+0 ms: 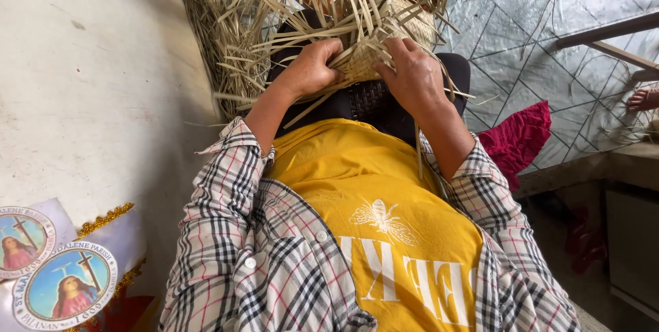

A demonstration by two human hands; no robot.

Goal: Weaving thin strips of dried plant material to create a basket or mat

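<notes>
Sitting with both hands buried in a half-woven palm-leaf basket that rests on the lap, up by the knees. Left hand is curled over the near left side of the weave, fingers tucked in among the loose strips, so it's closed down on the strands rather than spread wide. Right hand sits on the near right side of the woven patch, fingers bent and pressing on the flat checkered part, touching the basket directly. Both hands are just beside each other, nearly meeting in the middle. Unwoven strip ends fan out in all directions around the woven part. Plaid shirt sleeves are pushed up the forearms over a yellow shirt. A red cloth lies on the floor to the right, near the knee.
</notes>
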